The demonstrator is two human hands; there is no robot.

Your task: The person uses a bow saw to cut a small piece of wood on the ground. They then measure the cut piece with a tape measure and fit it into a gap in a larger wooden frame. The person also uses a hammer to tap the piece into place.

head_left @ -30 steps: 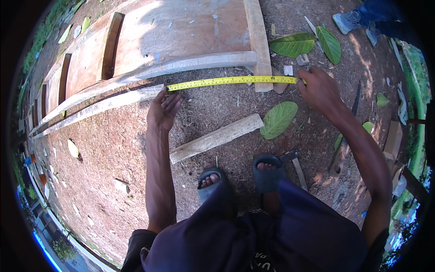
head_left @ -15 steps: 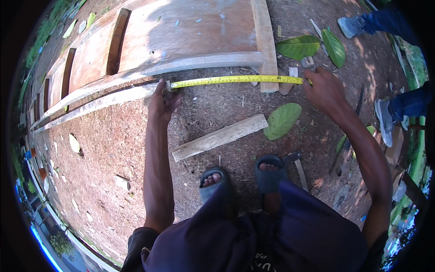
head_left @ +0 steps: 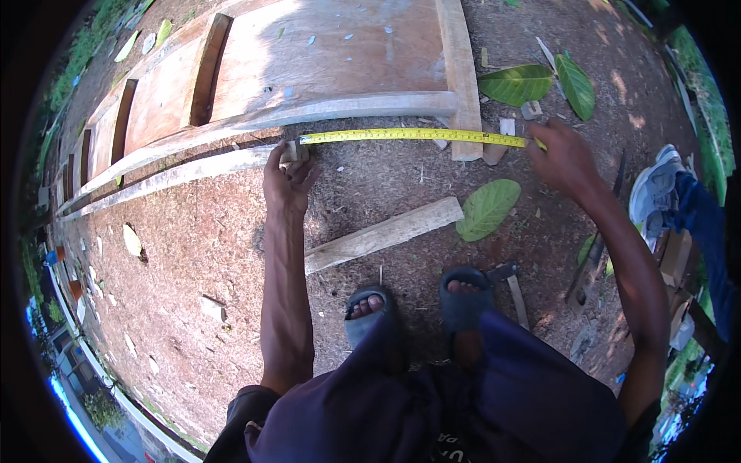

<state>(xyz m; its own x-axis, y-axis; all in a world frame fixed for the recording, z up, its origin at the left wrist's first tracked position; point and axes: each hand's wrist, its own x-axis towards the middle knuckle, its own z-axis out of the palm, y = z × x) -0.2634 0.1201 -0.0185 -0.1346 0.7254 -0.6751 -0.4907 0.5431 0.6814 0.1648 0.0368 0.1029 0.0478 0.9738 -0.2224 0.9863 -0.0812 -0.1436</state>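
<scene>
A yellow tape measure (head_left: 409, 134) is pulled out across the gap beside a wooden frame with plywood panels (head_left: 347, 54). Its blade passes over the frame's end post (head_left: 465, 108). My right hand (head_left: 567, 158) is closed around the tape's right end; the case is mostly hidden in the fist. My left hand (head_left: 287, 177) grips the near end of a long, pale wooden strip (head_left: 193, 167), thumb and fingers around it, right by the tape's hooked tip. The strip lies along the frame's near rail (head_left: 309, 110).
A loose short board (head_left: 386, 234) lies before my sandals (head_left: 369, 312), with a green leaf (head_left: 488, 210) at its end. A hammer (head_left: 515, 293) is beside my right foot, a handsaw (head_left: 590, 270) farther right. Another person's shoes (head_left: 656, 189) stand at the right.
My left fingers have closed further around the strip's end at the tape's tip. The other person's feet, apart before, are now close together at the right. The tape stays stretched out.
</scene>
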